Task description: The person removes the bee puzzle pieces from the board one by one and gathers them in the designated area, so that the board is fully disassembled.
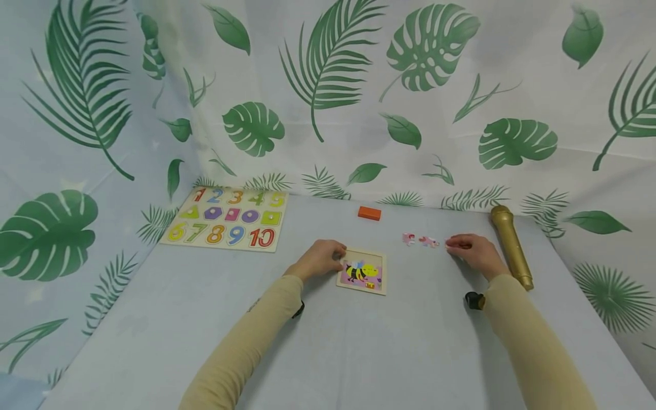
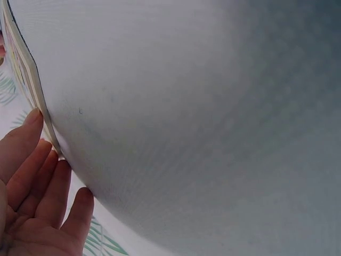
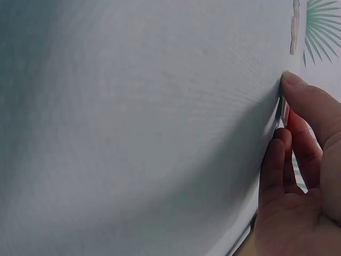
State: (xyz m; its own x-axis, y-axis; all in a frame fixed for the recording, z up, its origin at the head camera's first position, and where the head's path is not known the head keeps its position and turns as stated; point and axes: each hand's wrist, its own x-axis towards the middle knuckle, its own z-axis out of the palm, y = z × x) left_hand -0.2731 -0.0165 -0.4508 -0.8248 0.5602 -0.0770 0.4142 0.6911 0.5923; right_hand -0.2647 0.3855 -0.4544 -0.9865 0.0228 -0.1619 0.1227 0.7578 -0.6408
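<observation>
A small square wooden bee puzzle (image 1: pixel 361 272) lies on the table in the middle of the head view, with part of its upper area showing bare wood. My left hand (image 1: pixel 319 259) holds it at the upper left corner, thumb and fingertips on its edge; the left wrist view shows the board's edge (image 2: pixel 29 74) at the thumb. To the right, my right hand (image 1: pixel 478 253) pinches a small puzzle piece (image 3: pixel 285 113) between thumb and fingers, low over the table and mostly hidden. Two pink puzzle pieces, one left (image 1: pixel 408 239) and one right (image 1: pixel 429 242), lie beside that hand.
A number and shape board (image 1: pixel 233 219) lies at the back left. An orange block (image 1: pixel 369 213) sits behind the bee puzzle. A gold microphone-shaped object (image 1: pixel 512 247) lies right of my right hand. A leaf-patterned cloth (image 1: pixel 348 114) rises behind the table.
</observation>
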